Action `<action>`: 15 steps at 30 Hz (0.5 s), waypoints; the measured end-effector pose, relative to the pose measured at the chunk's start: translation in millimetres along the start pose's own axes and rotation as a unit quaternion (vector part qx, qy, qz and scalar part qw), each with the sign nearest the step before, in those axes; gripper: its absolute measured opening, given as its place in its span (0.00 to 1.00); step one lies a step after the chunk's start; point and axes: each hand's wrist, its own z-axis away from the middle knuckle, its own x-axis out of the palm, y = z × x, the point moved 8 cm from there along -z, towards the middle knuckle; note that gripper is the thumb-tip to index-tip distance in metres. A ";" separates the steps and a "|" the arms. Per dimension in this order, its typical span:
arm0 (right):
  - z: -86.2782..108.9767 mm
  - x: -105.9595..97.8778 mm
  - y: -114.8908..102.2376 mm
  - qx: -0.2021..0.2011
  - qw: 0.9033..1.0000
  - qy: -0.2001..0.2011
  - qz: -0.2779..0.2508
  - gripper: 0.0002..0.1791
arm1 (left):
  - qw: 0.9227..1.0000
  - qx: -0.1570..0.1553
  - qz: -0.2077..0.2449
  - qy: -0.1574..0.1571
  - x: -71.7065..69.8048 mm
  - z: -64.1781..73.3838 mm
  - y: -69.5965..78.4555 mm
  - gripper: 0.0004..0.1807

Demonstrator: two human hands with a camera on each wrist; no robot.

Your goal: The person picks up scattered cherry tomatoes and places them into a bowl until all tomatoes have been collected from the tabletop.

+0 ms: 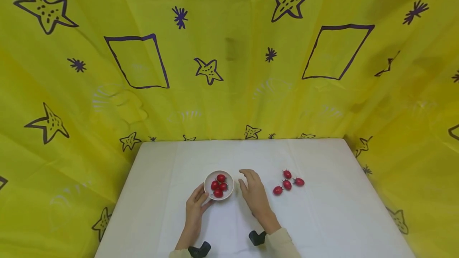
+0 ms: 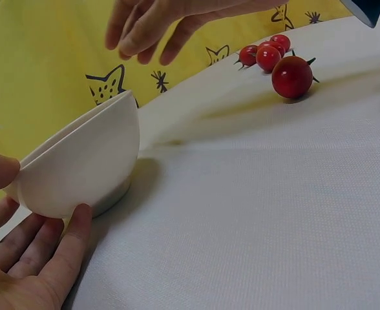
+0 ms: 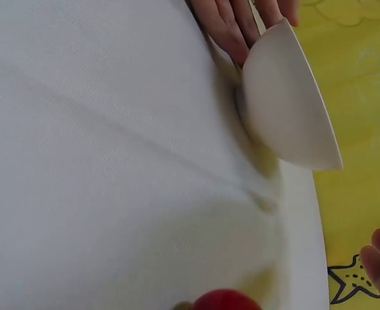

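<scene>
L hand (image 1: 195, 203) grips bowl (image 2: 86, 158) of tomatoes (image 1: 218, 193), thumb at rim, fingers low, prob. to steady it nearer table's (image 1: 322, 218) L edge. R hand (image 1: 254, 194) hovers beside, fingers slack, empty; loose tomatoes (image 1: 287, 185) lie twd R edge.

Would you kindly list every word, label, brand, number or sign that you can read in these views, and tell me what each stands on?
None: I can read no word, label, brand, number or sign in any view.
The yellow curtain bears drawn figures such as stars; its pale marks are too faint to make out.
The bowl and tomatoes show no lettering on their visible sides.
</scene>
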 end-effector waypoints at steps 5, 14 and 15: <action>5.2 -8.4 16.3 0.042 0.999 -0.009 0.001 0.19 | 1.000 -0.005 0.003 0.002 -1.4 -2.0 -1.6 0.33; 23.1 -22.9 56.8 0.111 0.994 -0.006 0.011 0.18 | 1.000 -0.010 -0.004 -0.008 -1.6 -1.7 -3.4 0.33; 25.1 -25.4 59.9 0.113 0.994 -0.001 0.013 0.18 | 1.000 -0.012 -0.001 -0.007 -1.8 -1.7 -4.0 0.33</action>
